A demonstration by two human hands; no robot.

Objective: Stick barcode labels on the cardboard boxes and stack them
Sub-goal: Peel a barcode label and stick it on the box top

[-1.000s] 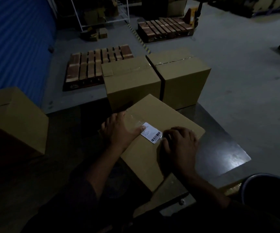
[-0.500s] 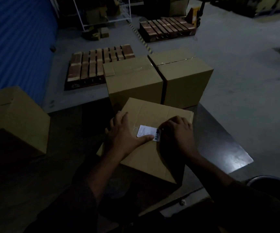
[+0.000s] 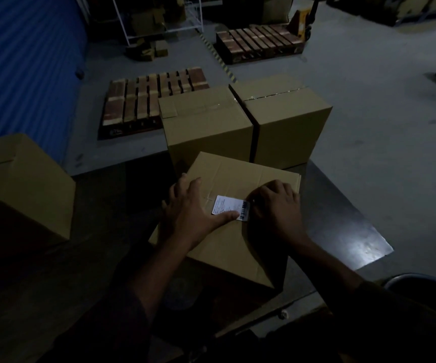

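On the dim worktop (image 3: 356, 231), a white barcode label (image 3: 228, 206) lies atop a closed cardboard box (image 3: 240, 247), pinned under the left hand (image 3: 193, 213)'s thumb, fingers spread flat, while the right hand (image 3: 277, 205)'s curled fingers press its barcode end.

matt cardboard box (image 3: 240, 247), white paper label (image 3: 229, 207), glossy table (image 3: 356, 244)

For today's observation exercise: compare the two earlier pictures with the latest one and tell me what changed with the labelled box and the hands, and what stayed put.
The labelled box was turned on the table, so its edges lie squarer to the two far boxes. The barcode label turned with it. The left hand stays flat, thumb on the label; the right hand now covers the label's barcode end. The far boxes and pallets stayed put.
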